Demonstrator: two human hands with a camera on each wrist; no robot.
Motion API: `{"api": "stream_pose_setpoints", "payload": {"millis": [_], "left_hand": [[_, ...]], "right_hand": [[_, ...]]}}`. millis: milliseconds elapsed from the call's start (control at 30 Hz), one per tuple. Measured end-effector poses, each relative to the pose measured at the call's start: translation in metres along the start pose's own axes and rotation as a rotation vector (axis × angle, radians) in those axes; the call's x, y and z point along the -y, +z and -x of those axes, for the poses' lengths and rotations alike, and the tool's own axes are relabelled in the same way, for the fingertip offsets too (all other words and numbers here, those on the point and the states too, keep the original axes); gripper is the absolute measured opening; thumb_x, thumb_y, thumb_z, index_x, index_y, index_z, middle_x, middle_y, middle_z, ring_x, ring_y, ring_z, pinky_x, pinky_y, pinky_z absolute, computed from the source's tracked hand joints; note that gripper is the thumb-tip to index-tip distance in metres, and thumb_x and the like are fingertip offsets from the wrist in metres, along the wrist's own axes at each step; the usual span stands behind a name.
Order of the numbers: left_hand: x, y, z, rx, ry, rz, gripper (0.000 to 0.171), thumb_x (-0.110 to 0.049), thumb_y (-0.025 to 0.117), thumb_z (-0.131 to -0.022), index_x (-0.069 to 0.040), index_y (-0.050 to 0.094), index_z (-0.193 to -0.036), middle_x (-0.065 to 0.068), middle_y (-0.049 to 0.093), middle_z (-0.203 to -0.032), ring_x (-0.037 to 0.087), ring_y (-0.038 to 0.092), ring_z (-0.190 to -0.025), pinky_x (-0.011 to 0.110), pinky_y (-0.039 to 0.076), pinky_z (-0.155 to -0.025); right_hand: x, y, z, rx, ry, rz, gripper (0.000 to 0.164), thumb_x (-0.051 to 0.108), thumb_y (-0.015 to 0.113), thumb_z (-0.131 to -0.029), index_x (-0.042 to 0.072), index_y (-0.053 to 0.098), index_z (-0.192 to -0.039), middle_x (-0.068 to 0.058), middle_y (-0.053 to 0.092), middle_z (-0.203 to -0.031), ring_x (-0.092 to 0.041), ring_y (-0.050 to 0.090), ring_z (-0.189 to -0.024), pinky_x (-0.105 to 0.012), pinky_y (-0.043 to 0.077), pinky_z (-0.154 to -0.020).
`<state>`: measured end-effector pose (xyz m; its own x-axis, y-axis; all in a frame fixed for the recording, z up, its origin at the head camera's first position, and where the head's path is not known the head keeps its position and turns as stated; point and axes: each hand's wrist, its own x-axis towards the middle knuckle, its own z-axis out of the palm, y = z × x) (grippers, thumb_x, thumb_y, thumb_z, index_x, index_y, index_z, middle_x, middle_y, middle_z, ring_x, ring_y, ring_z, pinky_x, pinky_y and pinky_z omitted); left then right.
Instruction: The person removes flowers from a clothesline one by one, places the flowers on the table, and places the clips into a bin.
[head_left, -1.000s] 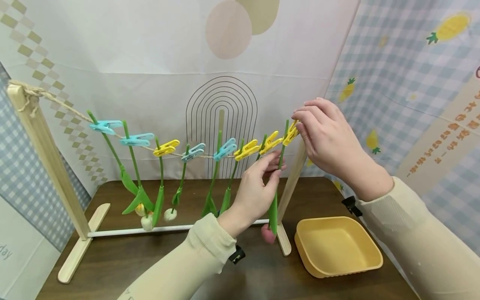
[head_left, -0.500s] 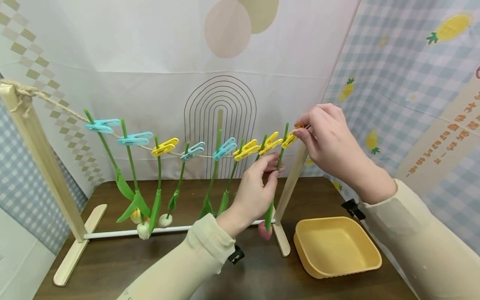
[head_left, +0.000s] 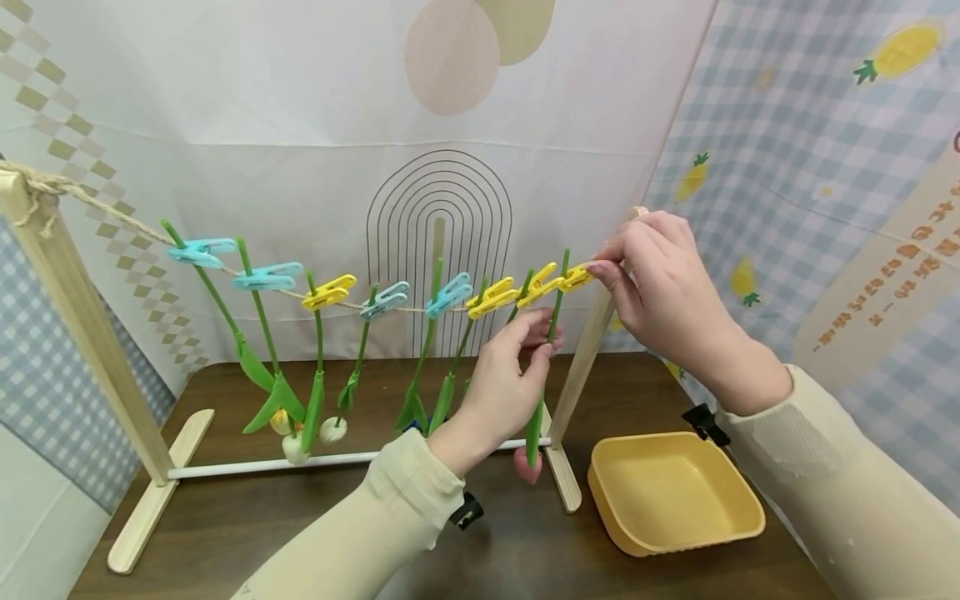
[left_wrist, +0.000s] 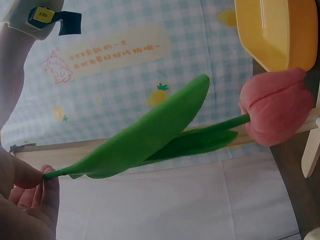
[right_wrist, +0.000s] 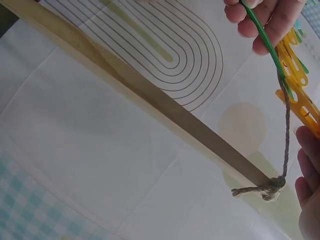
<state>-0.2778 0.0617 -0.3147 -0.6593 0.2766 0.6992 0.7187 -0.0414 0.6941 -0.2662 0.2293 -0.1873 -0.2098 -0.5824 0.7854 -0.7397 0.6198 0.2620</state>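
Observation:
My left hand [head_left: 502, 379] pinches the green stem of a pink artificial tulip [left_wrist: 277, 106] between thumb and fingers. The flower hangs head down, its long green leaf [left_wrist: 145, 132] below my fingers. My right hand [head_left: 660, 283] holds a yellow clothespin [head_left: 576, 277] by its handle end. That clothespin's jaws are at the top of the tulip's stem, on the twine [right_wrist: 287, 135] near the right post. To its left, more yellow and blue clothespins [head_left: 450, 295] hold other artificial tulips upside down along the twine, with white blooms [head_left: 333, 429] among them.
The twine runs between two wooden posts [head_left: 97, 350], joined below by a white rod [head_left: 277, 465]. A yellow plastic bin [head_left: 675, 496] stands on the brown table [head_left: 247, 542] at the right. Printed cloth [head_left: 300, 83] hangs behind the rack.
My right hand has shifted slightly right and down, tilting the yellow clothespin from steep to nearly level. The tulip has moved a little left, still in my left hand.

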Motion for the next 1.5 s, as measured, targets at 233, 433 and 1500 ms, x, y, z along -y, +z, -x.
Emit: {"api": "stream_pose_setpoints", "payload": {"millis": [233, 433, 1500], "left_hand": [[-0.001, 0.000, 0.005, 0.024, -0.042, 0.013, 0.035, 0.002, 0.051, -0.096, 0.000, 0.051, -0.132, 0.008, 0.065, -0.110, 0.015, 0.063, -0.099, 0.023, 0.051, -0.083], [0.001, -0.001, 0.010, 0.038, -0.041, -0.008, 0.034, 0.001, 0.051, -0.097, -0.001, 0.052, -0.131, 0.006, 0.064, -0.109, 0.011, 0.062, -0.099, 0.023, 0.050, -0.084], [0.029, -0.072, 0.111, 0.532, -0.138, -0.501, 0.022, -0.006, 0.057, -0.097, -0.008, 0.068, -0.116, -0.002, 0.065, -0.103, 0.007, 0.059, -0.091, 0.026, 0.051, -0.079]], "right_hand": [[0.003, -0.004, -0.003, -0.044, 0.005, 0.020, 0.037, 0.031, 0.050, -0.101, -0.004, 0.055, -0.086, -0.015, 0.061, -0.078, -0.037, 0.048, -0.081, -0.051, 0.034, -0.080], [0.004, -0.011, -0.002, -0.074, 0.033, 0.028, 0.038, 0.030, 0.051, -0.101, -0.005, 0.056, -0.088, -0.016, 0.061, -0.082, -0.040, 0.050, -0.087, -0.051, 0.034, -0.082], [0.021, 0.033, 0.139, 0.037, 0.211, -0.222, 0.036, 0.039, 0.064, -0.092, 0.003, 0.066, -0.091, -0.003, 0.065, -0.088, -0.018, 0.060, -0.080, -0.018, 0.044, -0.077]]}}
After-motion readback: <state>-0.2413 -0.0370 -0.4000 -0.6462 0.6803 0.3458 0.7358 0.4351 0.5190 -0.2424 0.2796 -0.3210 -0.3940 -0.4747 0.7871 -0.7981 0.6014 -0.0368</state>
